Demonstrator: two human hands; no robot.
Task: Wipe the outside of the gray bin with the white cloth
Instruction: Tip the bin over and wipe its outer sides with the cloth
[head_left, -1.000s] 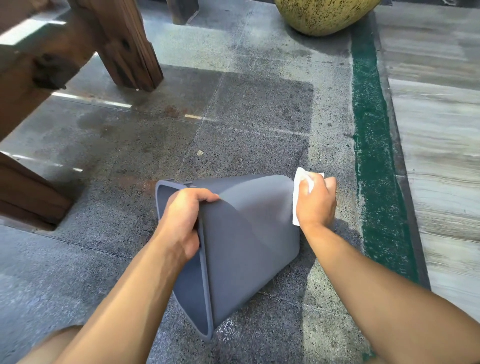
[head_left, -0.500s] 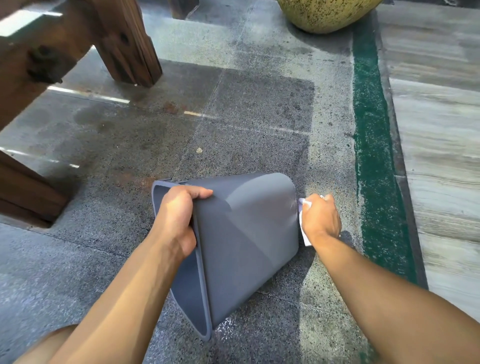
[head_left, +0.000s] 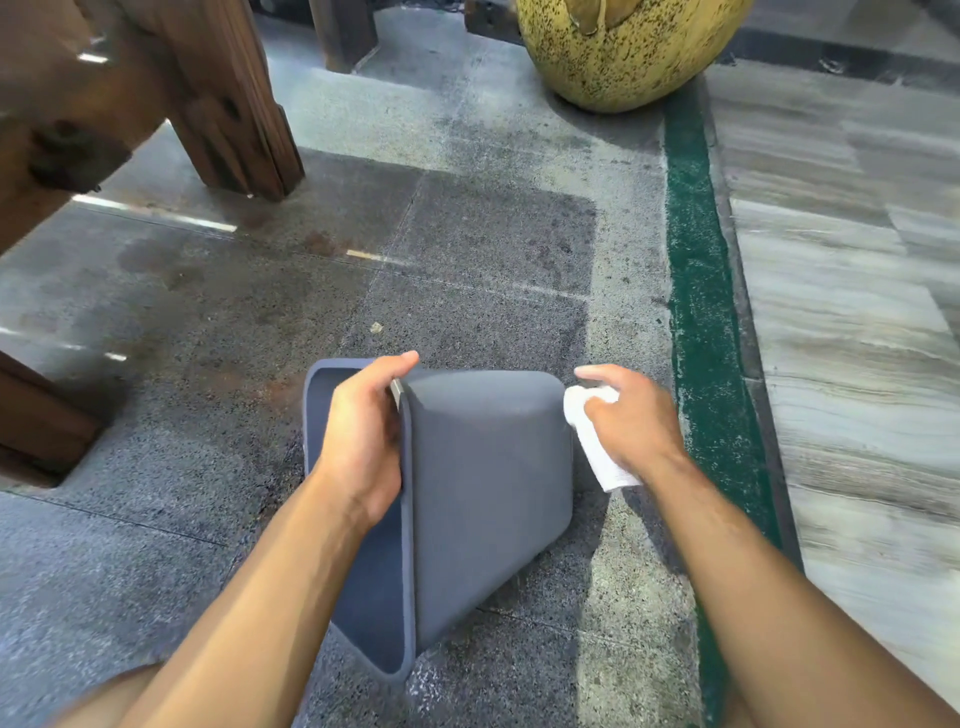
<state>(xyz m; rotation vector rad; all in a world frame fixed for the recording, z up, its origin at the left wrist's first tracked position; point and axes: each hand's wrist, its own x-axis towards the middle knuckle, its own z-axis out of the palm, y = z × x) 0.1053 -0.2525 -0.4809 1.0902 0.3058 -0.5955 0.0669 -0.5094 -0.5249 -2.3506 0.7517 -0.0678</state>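
The gray bin (head_left: 483, 499) lies tipped on its side on the stone floor, its open mouth facing left and toward me. My left hand (head_left: 363, 441) grips the bin's rim at the top, fingers curled over the edge. My right hand (head_left: 631, 423) holds the crumpled white cloth (head_left: 597, 441) against the bin's bottom face at the right end. The cloth hangs down below the palm. The bin's far side and underside are hidden.
Dark wooden furniture legs (head_left: 228, 104) stand at the left and far left. A large speckled yellow pot (head_left: 623, 47) sits at the top. A green strip (head_left: 701, 312) runs along the right, bordering pale wood-grain flooring (head_left: 841, 312).
My right hand with the cloth slid down the bin's bottom end, then came back up a little. The view has shifted, and the left hand keeps its grip on the rim.
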